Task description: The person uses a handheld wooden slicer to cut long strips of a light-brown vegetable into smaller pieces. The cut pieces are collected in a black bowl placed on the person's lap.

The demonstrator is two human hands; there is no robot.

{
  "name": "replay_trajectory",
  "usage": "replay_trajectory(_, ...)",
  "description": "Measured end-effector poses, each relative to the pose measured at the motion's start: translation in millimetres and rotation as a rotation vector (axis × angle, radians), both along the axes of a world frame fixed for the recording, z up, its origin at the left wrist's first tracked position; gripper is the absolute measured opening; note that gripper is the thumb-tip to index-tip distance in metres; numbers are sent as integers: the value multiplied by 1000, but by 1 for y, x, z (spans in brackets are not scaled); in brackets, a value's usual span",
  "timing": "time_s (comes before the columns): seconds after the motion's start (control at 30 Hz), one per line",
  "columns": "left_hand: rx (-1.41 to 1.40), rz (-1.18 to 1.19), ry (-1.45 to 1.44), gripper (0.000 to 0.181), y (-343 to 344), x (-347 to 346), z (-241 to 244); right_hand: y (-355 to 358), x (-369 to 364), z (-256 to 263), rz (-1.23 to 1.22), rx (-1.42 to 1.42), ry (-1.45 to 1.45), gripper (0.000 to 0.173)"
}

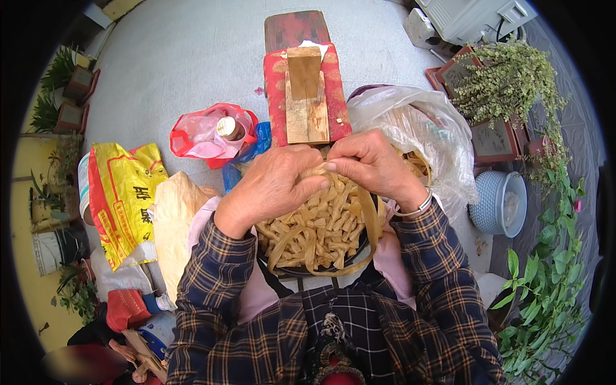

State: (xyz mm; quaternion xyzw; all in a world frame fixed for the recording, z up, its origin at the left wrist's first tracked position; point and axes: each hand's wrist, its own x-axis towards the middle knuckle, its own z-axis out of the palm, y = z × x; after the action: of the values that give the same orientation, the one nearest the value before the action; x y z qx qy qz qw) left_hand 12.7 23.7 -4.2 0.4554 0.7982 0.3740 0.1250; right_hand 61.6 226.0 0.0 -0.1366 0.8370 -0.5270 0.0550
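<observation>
My left hand [274, 185] and my right hand [378, 168] meet above a round dark container [368, 240]. Between their closed fingers and thumbs is a tan, flat plant-like strip [314, 172], mostly hidden by the fingers. Beneath them the container holds many short knotted tan pieces [332, 226], with a long looped strip [373, 226] lying over them and along the rim. Just beyond my hands, a wooden block stand with an upright post [304, 72] rests on red patterned cloth [277, 96] over a wooden bench [296, 31].
A clear plastic bag [428, 125] stands at the right, near a blue woven-pattern basket [486, 202] and potted plants [510, 82]. Leftward are a red-rimmed bag with a jar [230, 129], a yellow printed bag [120, 192] and tan sheet material [175, 216]. Another person's hands [126, 353] show lower left.
</observation>
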Motion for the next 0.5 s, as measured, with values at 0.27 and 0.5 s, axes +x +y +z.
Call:
replay_trajectory(0.27,-139,75,-266,23,-10,-22,-3,7,-10,-5,-195,33,13,17)
replay_trajectory(0.5,-21,530,107,15,16,-53,-32,-10,-58,-38,-549,52,199,19)
